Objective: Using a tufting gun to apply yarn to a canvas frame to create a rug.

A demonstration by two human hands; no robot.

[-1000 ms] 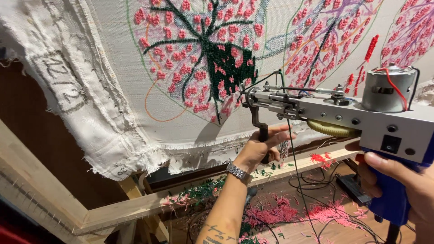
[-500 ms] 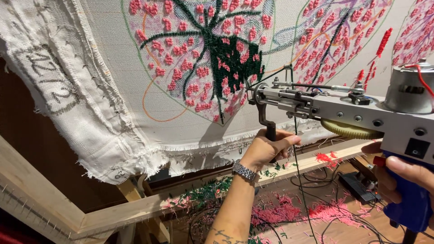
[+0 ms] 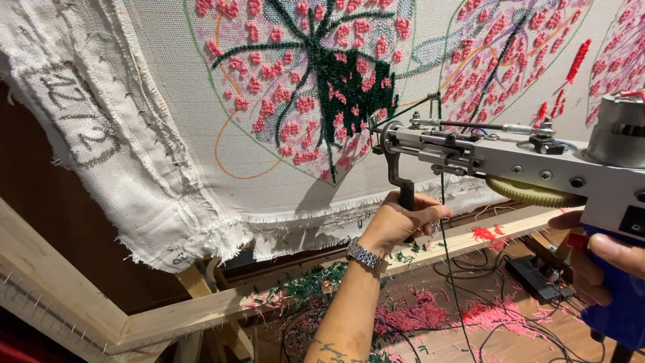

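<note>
both hands are on the tufting gun (image 3: 497, 158). left hand (image 3: 402, 218) is wrapped shut around the black front handle (image 3: 406, 196) that hangs below the gun's nose, fingers curled tight, a metal watch (image 3: 364, 255) on the wrist. right hand (image 3: 605, 259) closes on the blue rear grip (image 3: 621, 302) under the grey body; the fingers curl round it, though whether one rests on a trigger i cannot tell.

the gun lies level between the hands, its needle tip (image 3: 371, 138) just ahead of the left hand and touching or nearly touching the stretched backing cloth (image 3: 168, 134), at the lower edge of the dark green tufted patch (image 3: 349, 87) among the pink tufts. a dark yarn strand (image 3: 447, 269) drops from the gun past the left hand toward the floor.

by my reading, the step in hand is laying green yarn into the drawn design, with the gun being set or pressed at the patch's edge. the next stroke calls for firm, even pressure into the cloth and a steady line from both hands.

below the hands runs the wooden frame rail (image 3: 201, 312), and under it yarn scraps (image 3: 416, 316) and cables lie on the floor.
</note>
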